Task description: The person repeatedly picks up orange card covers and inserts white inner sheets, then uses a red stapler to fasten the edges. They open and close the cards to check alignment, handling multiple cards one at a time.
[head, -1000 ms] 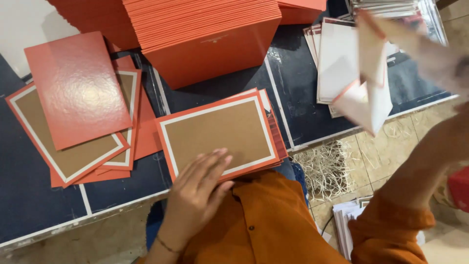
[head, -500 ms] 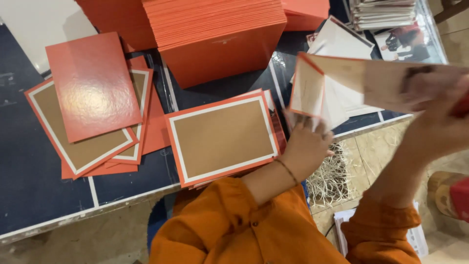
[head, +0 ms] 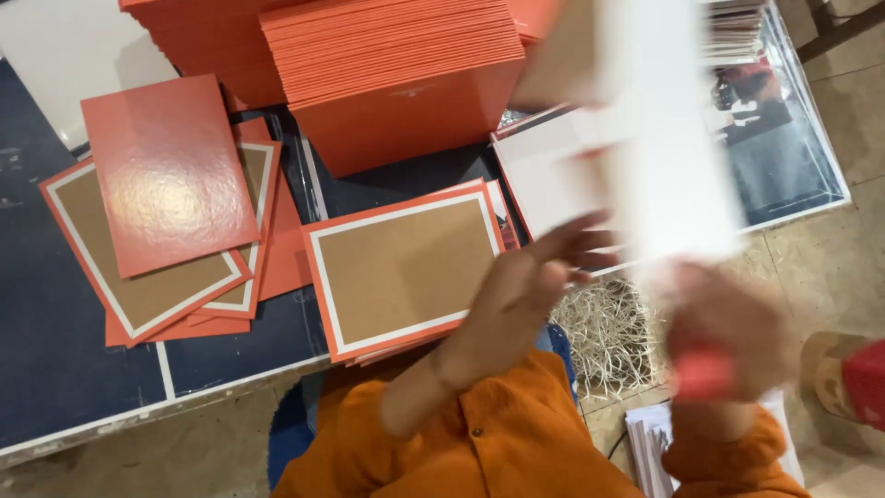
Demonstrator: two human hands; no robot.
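Lifted higher since half a second ago, the white card sheet [head: 668, 157] now fills the upper middle of the view as a blurred pale panel, where before it hung folded and lower to the right. Right hand [head: 728, 327] sits below that sheet, blurred by motion; its fingers seem closed near the sheet's lower edge, but how tightly they grip I cannot tell. Left hand [head: 530, 277] has come off the table, fingers [head: 576, 235] spread and loosely extended toward the sheet's lower left edge, touching it or nearly so.

Just beneath the left fingers lies a brown card with white and orange border [head: 406, 267], flat on the dark blue table [head: 64, 369]. Farther left of them, more bordered cards fan out under a glossy orange card [head: 166, 175]. Beyond the fingertips stands a tall stack of orange cards [head: 396, 74]. Between both hands, below the table edge, lies pale shredded straw [head: 604, 332].
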